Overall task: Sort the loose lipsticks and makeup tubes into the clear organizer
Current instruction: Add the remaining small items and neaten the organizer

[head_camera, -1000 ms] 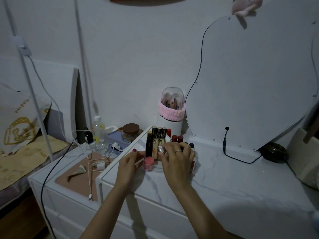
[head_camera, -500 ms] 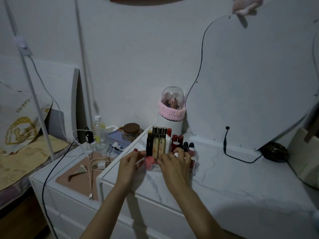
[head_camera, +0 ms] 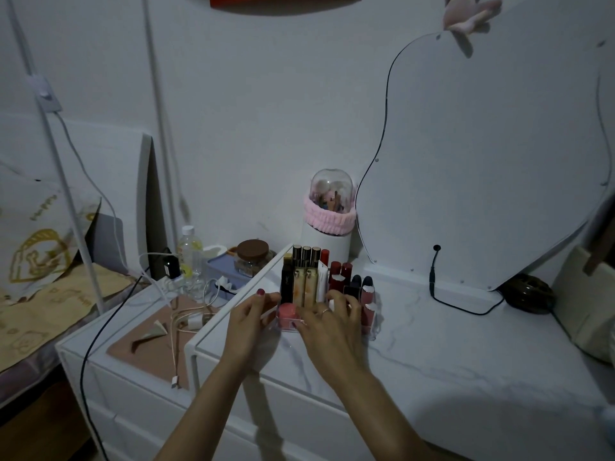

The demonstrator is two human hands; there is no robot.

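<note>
The clear organizer stands on the white marble dresser top, near its left edge. Upright in it are a black tube, gold tubes, red lipsticks and dark-capped pink tubes. A round pink pot sits in its front left corner. My left hand grips the organizer's left side, thumb on the rim. Over the front row, my right hand curls its fingers around a small pale tube. The hand hides the tube's lower part.
Behind the organizer stand a white brush holder with a clear dome and pink band, and a large curved mirror. A black cable and a dark round object lie right. The lower left cabinet holds cables, a water bottle and a jar.
My right hand has drawn back and down from the organizer's middle rows to its front, carrying the pale tube lower. The back right tubes now show. My left hand has stayed put.
</note>
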